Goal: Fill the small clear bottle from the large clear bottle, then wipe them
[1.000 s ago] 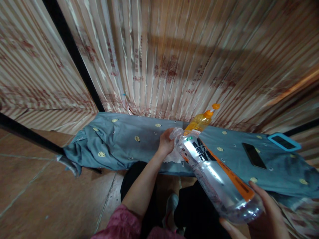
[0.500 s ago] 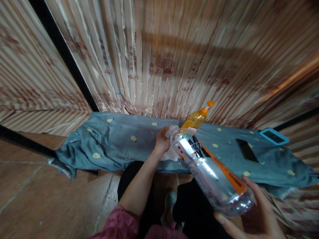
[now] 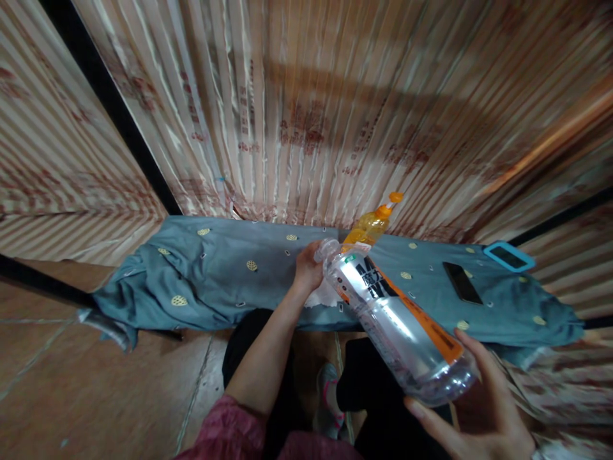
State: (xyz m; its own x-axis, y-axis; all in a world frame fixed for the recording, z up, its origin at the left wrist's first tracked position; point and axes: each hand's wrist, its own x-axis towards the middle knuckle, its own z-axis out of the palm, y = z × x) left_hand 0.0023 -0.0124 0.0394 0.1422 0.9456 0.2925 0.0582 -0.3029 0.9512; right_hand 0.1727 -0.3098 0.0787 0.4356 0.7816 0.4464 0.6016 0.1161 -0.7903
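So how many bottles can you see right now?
2. The clear bottle lies tilted in the right hand, left hand at its neck; the orange bottle stands behind on the blue cloth.

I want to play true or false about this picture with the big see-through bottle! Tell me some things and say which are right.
1. The right hand holds the bottom of the clear plastic bottle with the orange label. True.
2. The clear bottle stands upright. False: it is tilted, neck away from the person.
3. The left hand is at the bottle's neck. True.
4. The cloth on the table is red. False: the blue-grey patterned cloth has yellow spots.
5. A black phone lies on the cloth. True.
6. The small bottle with the orange cap holds blue liquid. False: it is yellow-orange.
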